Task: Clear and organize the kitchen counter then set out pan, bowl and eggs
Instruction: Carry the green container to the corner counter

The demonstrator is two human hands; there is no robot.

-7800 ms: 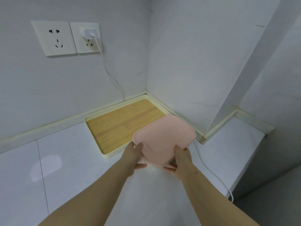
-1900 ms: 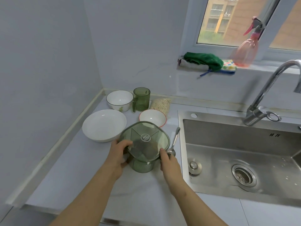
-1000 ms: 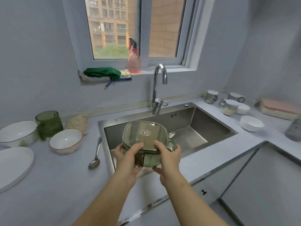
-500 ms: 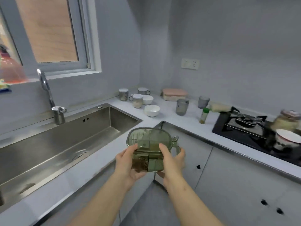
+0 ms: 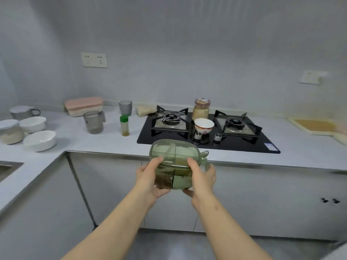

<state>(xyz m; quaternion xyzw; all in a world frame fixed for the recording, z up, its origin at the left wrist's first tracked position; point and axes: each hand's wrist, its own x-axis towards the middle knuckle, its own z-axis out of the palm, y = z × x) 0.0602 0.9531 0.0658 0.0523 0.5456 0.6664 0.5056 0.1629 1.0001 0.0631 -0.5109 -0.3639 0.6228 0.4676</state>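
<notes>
While my left hand (image 5: 148, 178) and right hand (image 5: 201, 178) curl their fingers round the lidded, translucent green divided seasoning container (image 5: 174, 164), I hold it in mid-air before the white counter (image 5: 105, 143).

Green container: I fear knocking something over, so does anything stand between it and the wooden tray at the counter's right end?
Nothing tall visible. The green container, held by left hand and right hand, would pass only over the flat hob corner to the wooden tray; the bowl sits further back.

One green container (image 5: 174, 156), three bowls (image 5: 39, 140) (image 5: 32, 124) (image 5: 204, 125), two burners (image 5: 170, 117) (image 5: 234, 121), one jar (image 5: 201, 109), one spice bottle (image 5: 124, 127)
</notes>
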